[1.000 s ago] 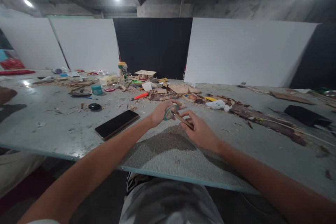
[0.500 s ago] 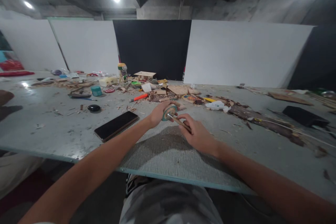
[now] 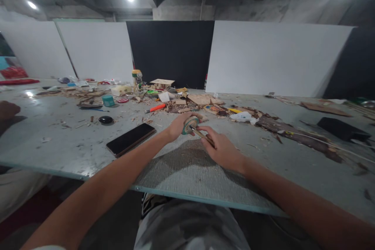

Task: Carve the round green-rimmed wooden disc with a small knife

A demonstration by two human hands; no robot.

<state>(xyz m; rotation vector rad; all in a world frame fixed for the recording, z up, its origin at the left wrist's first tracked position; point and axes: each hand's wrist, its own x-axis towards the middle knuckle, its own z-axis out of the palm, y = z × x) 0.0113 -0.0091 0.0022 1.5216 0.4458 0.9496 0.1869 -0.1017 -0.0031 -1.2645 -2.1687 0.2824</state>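
Note:
My left hand (image 3: 177, 124) is closed around the edge of a small round disc (image 3: 190, 124), wood-coloured in the middle with a teal rim. My right hand (image 3: 224, 149) grips a slim wooden-handled tool (image 3: 203, 136) with a shiny metal end. That metal end meets the disc's face; the tip is too small to tell whether it is a brush or a blade. Both hands are held above the near part of the grey table (image 3: 187, 179). A black phone (image 3: 131, 139) lies to the left of my left forearm.
A black computer mouse (image 3: 106, 119), a teal jar (image 3: 108, 100) and an orange-handled cutter (image 3: 157, 108) lie beyond the phone. Wood scraps and shavings (image 3: 202, 99) spread across the back. Bark (image 3: 299, 136) and a black object (image 3: 342, 129) lie right. Another person's hand (image 3: 8, 110) rests at far left.
The tool's metal end has shifted slightly on the disc, and the disc appears a little more tilted. At far left, the other person's hand has come further into view.

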